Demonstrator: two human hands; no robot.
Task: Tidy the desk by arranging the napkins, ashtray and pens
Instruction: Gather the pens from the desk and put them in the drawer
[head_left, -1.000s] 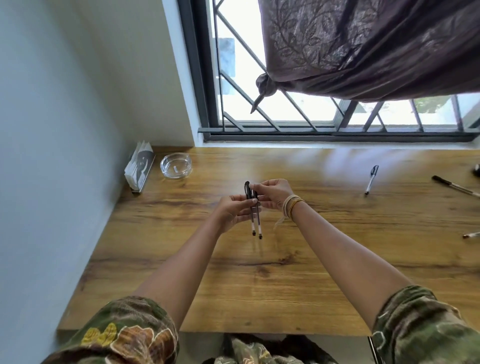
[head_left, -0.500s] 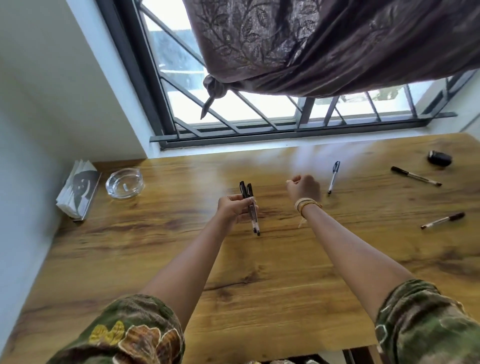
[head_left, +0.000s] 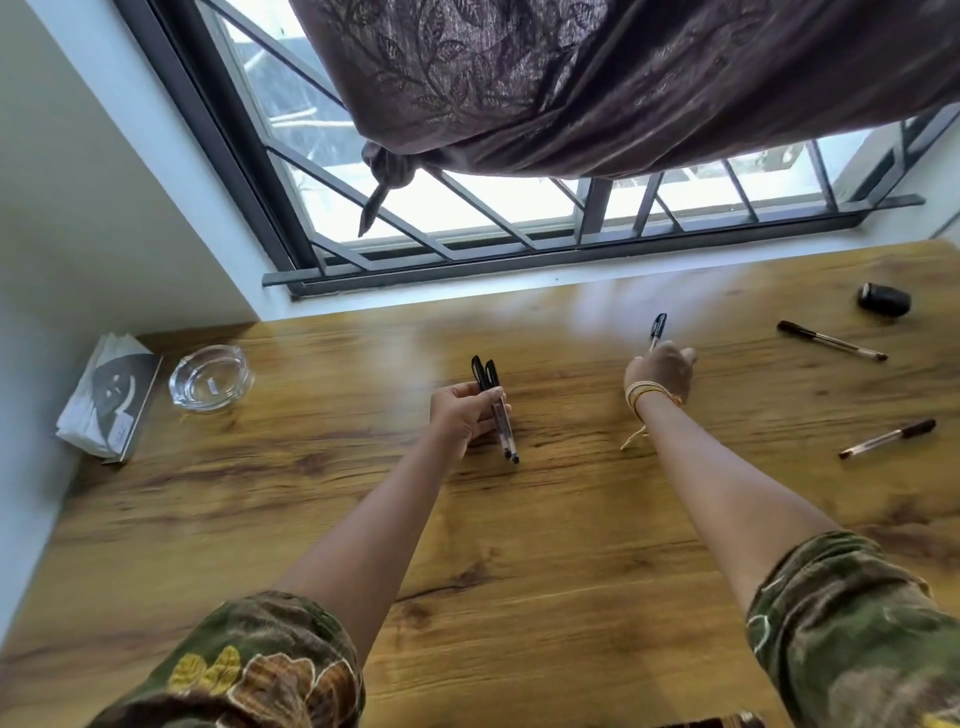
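Note:
My left hand (head_left: 462, 410) grips two clear pens with black caps (head_left: 505, 439) side by side over the middle of the wooden desk (head_left: 519, 530), caps pointing away from me. My right hand (head_left: 660, 370) reaches out to a third pen (head_left: 658, 325) lying farther back and covers its near end; its fingers are hidden behind the back of the hand. Two more pens (head_left: 831, 340) (head_left: 888, 438) lie loose on the right. The glass ashtray (head_left: 210, 378) and the napkin stack (head_left: 111, 395) sit together at the far left by the wall.
A small black object (head_left: 883, 300) lies at the far right near the window sill. A knotted brown curtain (head_left: 571, 78) hangs over the barred window behind the desk. A wall borders the desk's left side.
My right hand has let go of the two pens and moved right and away to the third pen. My left hand keeps both pens. The view has turned to the right.

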